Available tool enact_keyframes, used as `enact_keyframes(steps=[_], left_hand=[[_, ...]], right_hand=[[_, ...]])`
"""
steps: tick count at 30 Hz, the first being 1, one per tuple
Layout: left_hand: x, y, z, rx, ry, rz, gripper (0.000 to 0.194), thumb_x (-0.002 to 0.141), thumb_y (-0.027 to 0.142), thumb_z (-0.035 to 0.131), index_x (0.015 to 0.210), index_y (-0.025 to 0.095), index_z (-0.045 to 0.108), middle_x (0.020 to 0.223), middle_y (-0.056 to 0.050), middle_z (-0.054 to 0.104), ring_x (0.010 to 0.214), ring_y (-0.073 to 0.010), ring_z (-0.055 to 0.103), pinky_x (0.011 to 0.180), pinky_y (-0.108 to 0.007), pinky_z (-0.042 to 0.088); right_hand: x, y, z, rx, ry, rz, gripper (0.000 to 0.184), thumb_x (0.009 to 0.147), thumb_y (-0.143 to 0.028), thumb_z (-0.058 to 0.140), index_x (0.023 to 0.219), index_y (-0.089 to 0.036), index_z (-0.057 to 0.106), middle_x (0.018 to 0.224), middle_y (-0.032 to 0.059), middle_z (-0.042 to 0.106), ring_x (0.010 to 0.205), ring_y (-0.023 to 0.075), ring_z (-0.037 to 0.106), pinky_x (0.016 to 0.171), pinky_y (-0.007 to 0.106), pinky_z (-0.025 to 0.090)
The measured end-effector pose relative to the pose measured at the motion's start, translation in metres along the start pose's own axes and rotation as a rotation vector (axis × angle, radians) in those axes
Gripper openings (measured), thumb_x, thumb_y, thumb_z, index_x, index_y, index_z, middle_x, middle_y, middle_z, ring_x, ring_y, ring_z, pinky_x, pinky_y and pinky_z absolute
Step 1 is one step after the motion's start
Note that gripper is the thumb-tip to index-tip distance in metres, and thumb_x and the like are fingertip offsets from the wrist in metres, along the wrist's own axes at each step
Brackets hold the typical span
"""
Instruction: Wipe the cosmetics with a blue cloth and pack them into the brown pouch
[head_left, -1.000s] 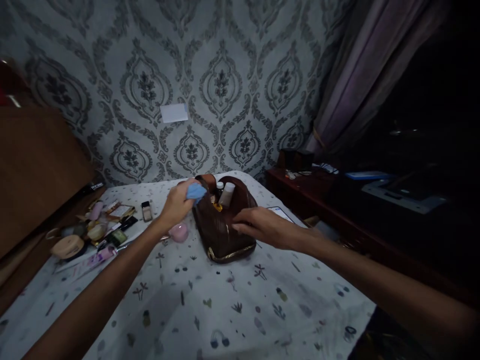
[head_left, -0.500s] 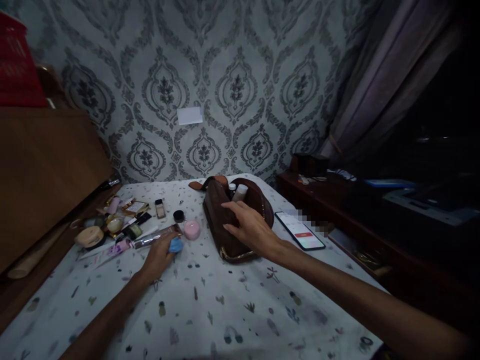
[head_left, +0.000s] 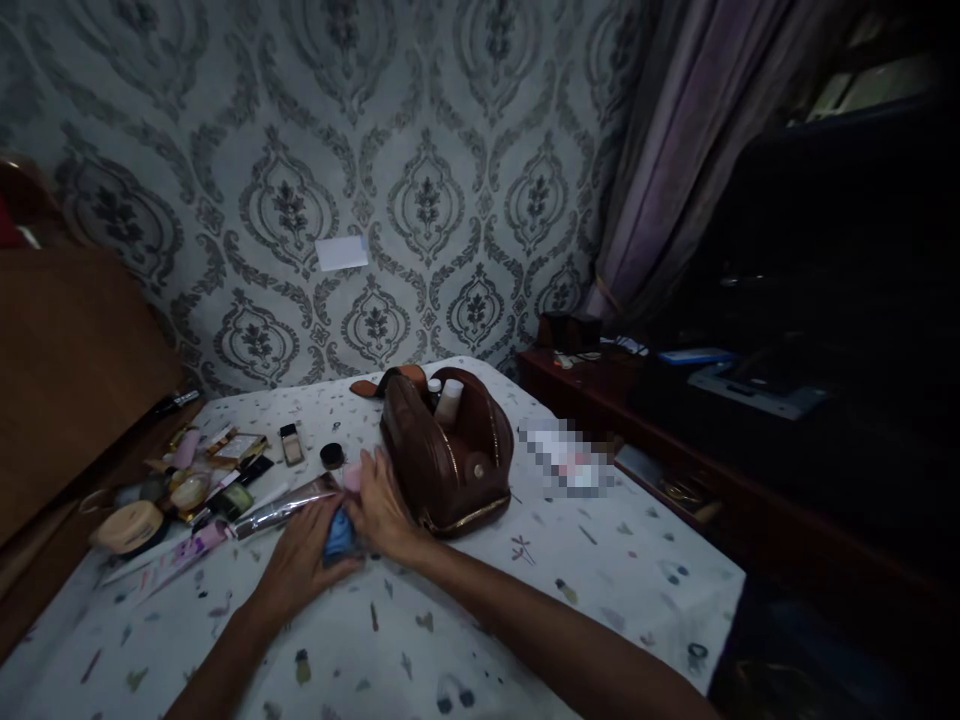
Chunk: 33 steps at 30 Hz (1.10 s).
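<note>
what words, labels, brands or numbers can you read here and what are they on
None can be read.
Pink-and-white tube: markings too blurred.
Silver tube: nothing legible.
White-capped bottle in the brown bag: nothing legible.
White card on the wall: no writing readable.
Patch right of the bag: pixelated.

Grey wallpaper (head_left: 427,200) with dark medallions spans the top of the frame, a white card (head_left: 342,253) on it left of centre. A purple curtain (head_left: 660,150) hangs at upper right, gathered by a tie (head_left: 606,293). A brown wooden panel (head_left: 67,370) stands at the left edge. At centre right, a dark red desk (head_left: 592,388) bears a small dark box (head_left: 568,330) and a flat blue item (head_left: 697,356), with a grey item (head_left: 757,392) just beyond, too dim to identify. White cloth (head_left: 420,670) with small plant prints fills the lower middle.
</note>
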<state>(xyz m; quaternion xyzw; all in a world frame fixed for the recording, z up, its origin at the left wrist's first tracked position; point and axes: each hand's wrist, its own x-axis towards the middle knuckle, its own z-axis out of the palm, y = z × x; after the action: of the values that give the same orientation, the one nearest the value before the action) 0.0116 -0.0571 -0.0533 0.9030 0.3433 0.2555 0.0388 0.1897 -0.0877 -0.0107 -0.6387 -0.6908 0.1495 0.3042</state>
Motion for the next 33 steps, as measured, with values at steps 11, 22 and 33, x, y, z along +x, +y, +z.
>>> enact_keyframes(steps=[11, 22, 33], left_hand=[[0.003, 0.001, 0.002, 0.112, 0.124, 0.129, 0.026, 0.093, 0.021, 0.048, 0.116, 0.021, 0.061, 0.114, -0.011, 0.069, 0.109, -0.0280, 0.064, 0.094, -0.047, 0.054], [0.003, 0.008, -0.010, 0.066, 0.128, -0.023, 0.037, 0.087, 0.014, 0.050, 0.122, 0.020, 0.057, 0.116, -0.012, 0.068, 0.109, -0.0269, 0.062, 0.097, -0.045, 0.052], [0.000, -0.045, -0.048, 0.279, 0.368, -0.485, 0.037, 0.089, 0.013, 0.048, 0.126, 0.018, 0.055, 0.126, -0.014, 0.059, 0.120, -0.0291, 0.053, 0.101, -0.048, 0.046]], right_hand=[[0.017, 0.048, 0.047, 0.260, 0.195, -0.060, 0.069, 0.078, -0.013, 0.061, 0.144, -0.014, 0.040, 0.140, 0.0188, 0.054, 0.132, 0.0300, 0.050, 0.112, 0.047, 0.040], [0.020, 0.060, 0.058, 0.348, 0.307, -0.125, 0.059, 0.076, -0.027, 0.063, 0.132, -0.016, 0.049, 0.127, 0.0147, 0.062, 0.119, 0.0296, 0.059, 0.104, 0.047, 0.046], [0.020, 0.061, 0.054, 0.328, 0.256, -0.106, 0.058, 0.077, -0.035, 0.057, 0.132, -0.018, 0.048, 0.125, 0.0135, 0.062, 0.116, 0.0297, 0.059, 0.103, 0.046, 0.046]])
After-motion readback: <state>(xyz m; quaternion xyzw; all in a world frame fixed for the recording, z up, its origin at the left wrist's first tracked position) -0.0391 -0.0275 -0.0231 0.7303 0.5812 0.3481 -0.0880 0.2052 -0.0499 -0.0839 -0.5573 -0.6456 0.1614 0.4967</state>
